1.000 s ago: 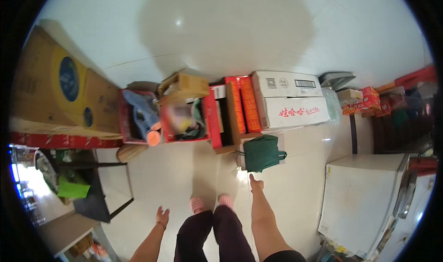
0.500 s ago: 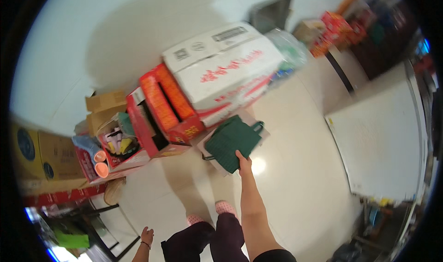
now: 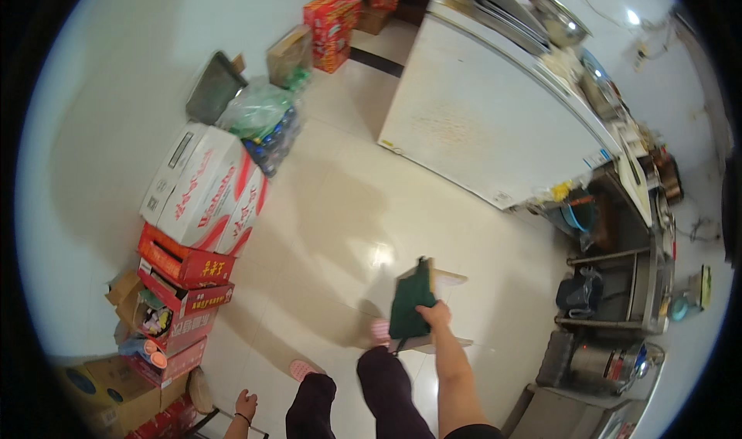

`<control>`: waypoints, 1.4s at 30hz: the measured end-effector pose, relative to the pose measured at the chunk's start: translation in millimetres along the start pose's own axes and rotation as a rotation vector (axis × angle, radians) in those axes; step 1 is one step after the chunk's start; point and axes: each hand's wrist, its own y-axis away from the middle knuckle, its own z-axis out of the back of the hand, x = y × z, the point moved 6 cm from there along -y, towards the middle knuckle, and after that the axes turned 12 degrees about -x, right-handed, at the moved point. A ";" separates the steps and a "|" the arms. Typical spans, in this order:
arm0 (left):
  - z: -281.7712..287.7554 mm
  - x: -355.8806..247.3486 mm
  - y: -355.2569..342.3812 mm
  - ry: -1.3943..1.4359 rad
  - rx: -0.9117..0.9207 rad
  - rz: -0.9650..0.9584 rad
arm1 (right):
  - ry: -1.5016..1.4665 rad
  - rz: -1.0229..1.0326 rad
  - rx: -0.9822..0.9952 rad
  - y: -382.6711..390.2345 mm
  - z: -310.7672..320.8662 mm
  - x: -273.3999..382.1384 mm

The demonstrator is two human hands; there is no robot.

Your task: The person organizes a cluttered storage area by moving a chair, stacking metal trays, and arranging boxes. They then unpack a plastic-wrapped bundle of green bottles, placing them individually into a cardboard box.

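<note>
My right hand [image 3: 434, 314] is closed on the edge of a small low stool, gripping it at its dark green cushion [image 3: 412, 301]. The stool is tilted on its side above the floor, and pale board-like legs [image 3: 450, 277] stick out to the right of the cushion. Most of the stool's underside is hidden by the cushion and my hand. My left hand [image 3: 246, 404] hangs low at the lower left, with a dark band at its wrist. It holds nothing, and its fingers are loosely apart.
White and red cartons [image 3: 209, 188] line the left wall, with open red boxes [image 3: 185, 261] nearer me. A clear bag of bottles [image 3: 270, 134] lies beyond them. At the upper right stands a white chest freezer [image 3: 495, 122]. Metal shelving [image 3: 618, 284] and a steel pot [image 3: 607, 362] are at right.
I have turned to the right, so the cartons now sit at the left. The stool has moved away from them in my right hand and tipped onto its side, showing its legs.
</note>
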 end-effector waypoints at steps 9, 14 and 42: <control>-91.5 -50.9 31.2 -0.200 -0.190 0.024 | -0.595 -0.491 -0.211 -189.6 21.8 -198.1; -269.3 -106.4 99.1 -0.152 0.018 -0.088 | -1.110 -0.580 -0.242 -326.0 -19.5 -251.4; -342.0 -117.0 213.1 -0.032 0.224 -0.106 | 0.037 0.344 0.348 -179.9 -141.0 -287.6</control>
